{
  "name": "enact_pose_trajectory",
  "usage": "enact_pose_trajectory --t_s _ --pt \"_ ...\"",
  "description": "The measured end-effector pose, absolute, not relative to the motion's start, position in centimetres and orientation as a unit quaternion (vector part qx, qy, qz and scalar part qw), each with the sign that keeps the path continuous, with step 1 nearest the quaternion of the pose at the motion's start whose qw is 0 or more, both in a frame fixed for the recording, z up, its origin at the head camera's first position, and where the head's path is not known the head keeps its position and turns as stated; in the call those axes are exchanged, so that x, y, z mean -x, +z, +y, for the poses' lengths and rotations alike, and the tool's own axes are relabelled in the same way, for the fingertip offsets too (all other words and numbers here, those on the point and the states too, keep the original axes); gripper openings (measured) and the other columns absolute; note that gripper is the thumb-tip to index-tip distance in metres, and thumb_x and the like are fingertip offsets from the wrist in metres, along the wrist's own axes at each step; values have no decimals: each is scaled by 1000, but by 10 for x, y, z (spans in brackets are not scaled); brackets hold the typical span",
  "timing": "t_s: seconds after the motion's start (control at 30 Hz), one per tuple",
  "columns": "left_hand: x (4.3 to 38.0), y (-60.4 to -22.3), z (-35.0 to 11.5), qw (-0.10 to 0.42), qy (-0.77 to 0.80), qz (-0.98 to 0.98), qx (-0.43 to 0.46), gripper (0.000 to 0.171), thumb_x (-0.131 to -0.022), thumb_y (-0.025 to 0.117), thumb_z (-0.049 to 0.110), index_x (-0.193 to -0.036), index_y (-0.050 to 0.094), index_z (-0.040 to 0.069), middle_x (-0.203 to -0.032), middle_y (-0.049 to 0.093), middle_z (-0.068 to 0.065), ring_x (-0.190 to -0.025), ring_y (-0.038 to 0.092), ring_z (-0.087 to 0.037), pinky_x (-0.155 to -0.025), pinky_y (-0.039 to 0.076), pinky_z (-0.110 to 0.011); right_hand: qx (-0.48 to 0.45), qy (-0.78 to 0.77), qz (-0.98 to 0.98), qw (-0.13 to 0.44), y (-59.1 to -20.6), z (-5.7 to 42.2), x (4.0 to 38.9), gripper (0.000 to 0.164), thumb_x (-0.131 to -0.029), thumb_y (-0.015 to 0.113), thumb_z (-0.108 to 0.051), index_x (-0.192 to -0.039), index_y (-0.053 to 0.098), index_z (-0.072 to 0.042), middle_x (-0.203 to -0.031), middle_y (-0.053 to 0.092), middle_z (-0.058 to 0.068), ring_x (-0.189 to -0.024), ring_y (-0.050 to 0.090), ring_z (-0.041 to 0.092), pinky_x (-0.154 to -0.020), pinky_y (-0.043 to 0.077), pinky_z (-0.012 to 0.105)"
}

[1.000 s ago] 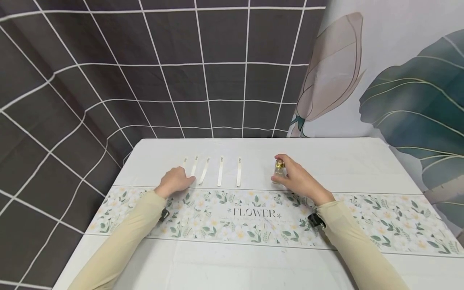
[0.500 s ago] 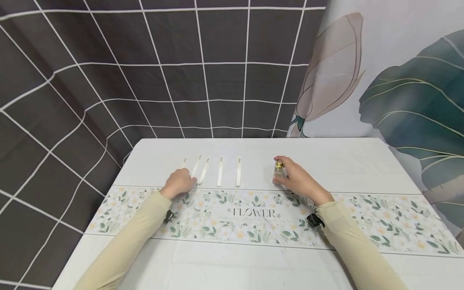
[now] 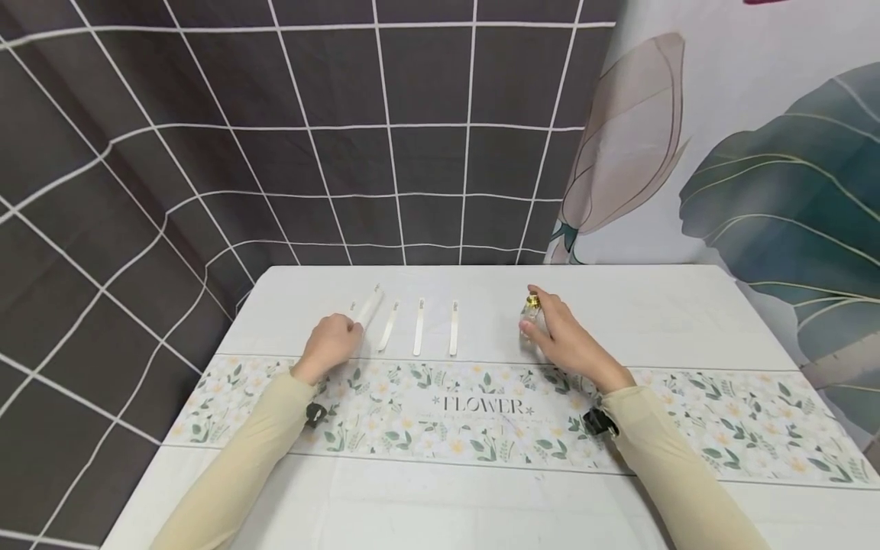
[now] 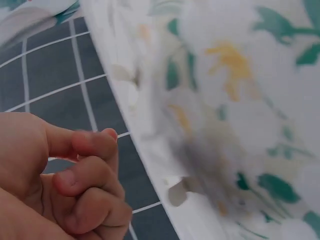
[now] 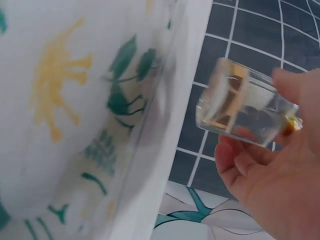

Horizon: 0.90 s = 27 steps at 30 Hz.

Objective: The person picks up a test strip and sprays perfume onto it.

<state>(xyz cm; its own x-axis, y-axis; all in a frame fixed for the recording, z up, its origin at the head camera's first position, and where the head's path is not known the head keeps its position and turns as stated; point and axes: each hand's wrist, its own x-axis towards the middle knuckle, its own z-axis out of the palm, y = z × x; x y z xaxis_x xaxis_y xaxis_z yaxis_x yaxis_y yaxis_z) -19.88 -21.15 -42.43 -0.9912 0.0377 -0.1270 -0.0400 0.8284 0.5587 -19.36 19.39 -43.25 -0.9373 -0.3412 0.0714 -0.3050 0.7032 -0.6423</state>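
Note:
In the head view my left hand (image 3: 328, 345) pinches a white paper test strip (image 3: 370, 308), which slants up and away from the fingertips and looks blurred. The left wrist view shows the same hand (image 4: 95, 185) with thumb and index finger meeting and the other fingers curled; the strip can hardly be made out there. Around a clear glass perfume bottle (image 3: 530, 312) with a gold neck, my right hand (image 3: 564, 330) is wrapped, one finger at its top. In the right wrist view the bottle (image 5: 252, 107) is tilted and appears raised off the table.
To the right of my left hand lie a leaning strip (image 3: 388, 327), a middle strip (image 3: 418, 327) and a rightmost strip (image 3: 454, 328). Another strip (image 3: 352, 307) is mostly hidden behind the left hand. A floral band (image 3: 481, 428) crosses the white tablecloth (image 3: 653, 313). Dark gridded cloth hangs behind.
The strip at my left hand has tilted and come up from the row. My right hand has raised the bottle slightly, and its gold top now sits higher. The head view has shifted a little.

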Motion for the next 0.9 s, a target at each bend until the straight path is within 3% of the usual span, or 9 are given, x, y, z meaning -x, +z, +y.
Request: enact_pose_trajectory --t_s 0.1,0.2,0.33,0.47,0.57,0.6,0.73,0.9 --pt "196 -417 -213 38 307 951 -1 42 -104 42 20 -74 64 2 -51 42 3 -45 35 -11 -43 30 -24 166 -373 913 0 -428 193 192 72 -109 37 -44 -165 1 -14 -163 19 27 -150 23 48 -117 24 68" --pt "191 -408 -212 -6 321 947 -5 41 -105 41 19 -93 73 -4 -53 47 1 -46 37 -12 -44 31 -25 154 -397 904 -39 -420 190 190 69 -110 30 -44 -164 -4 -18 -163 16 27 -149 24 49 -117 23 68" --pt "183 -391 -208 -71 349 934 -13 42 -106 41 19 -92 74 -3 -54 54 -2 -45 39 -14 -42 29 -26 140 -428 887 -103 -405 186 186 64 -111 28 -38 -165 -1 -21 -161 21 28 -144 32 48 -115 24 68" --pt "173 -373 -200 -125 374 919 -23 42 -107 43 20 -87 73 -1 -53 55 -3 -42 38 -13 -39 25 -25 130 -458 863 -169 -389 182 181 59 -110 31 -33 -164 8 -25 -126 52 26 -104 57 37 -93 45 54" --pt "164 -361 -192 -157 382 910 -33 42 -107 44 21 -84 73 1 -50 52 -2 -39 36 -12 -38 23 -24 127 -460 852 -214 -377 179 176 55 -111 34 -34 -163 17 -29 -93 54 15 -72 54 25 -70 43 37" --pt "161 -357 -188 -166 384 908 -37 43 -108 45 21 -82 73 2 -50 51 -1 -39 36 -11 -37 23 -24 126 -459 850 -226 -373 178 174 53 -111 35 -34 -162 20 -31 -90 53 13 -68 53 23 -67 42 34" --pt "146 -343 -173 -191 396 896 -55 42 -108 47 22 -77 71 5 -47 48 0 -37 34 -13 -37 20 -23 126 -451 846 -256 -359 173 165 50 -110 39 -37 -159 28 -35 -98 52 11 -63 49 20 -68 39 35" --pt "126 -328 -157 -202 408 887 -74 39 -106 51 20 -73 69 9 -45 45 2 -37 33 -14 -38 19 -22 151 -440 837 -289 -346 166 155 49 -109 45 -36 -156 35 -28 -119 49 19 -76 44 22 -76 35 42"
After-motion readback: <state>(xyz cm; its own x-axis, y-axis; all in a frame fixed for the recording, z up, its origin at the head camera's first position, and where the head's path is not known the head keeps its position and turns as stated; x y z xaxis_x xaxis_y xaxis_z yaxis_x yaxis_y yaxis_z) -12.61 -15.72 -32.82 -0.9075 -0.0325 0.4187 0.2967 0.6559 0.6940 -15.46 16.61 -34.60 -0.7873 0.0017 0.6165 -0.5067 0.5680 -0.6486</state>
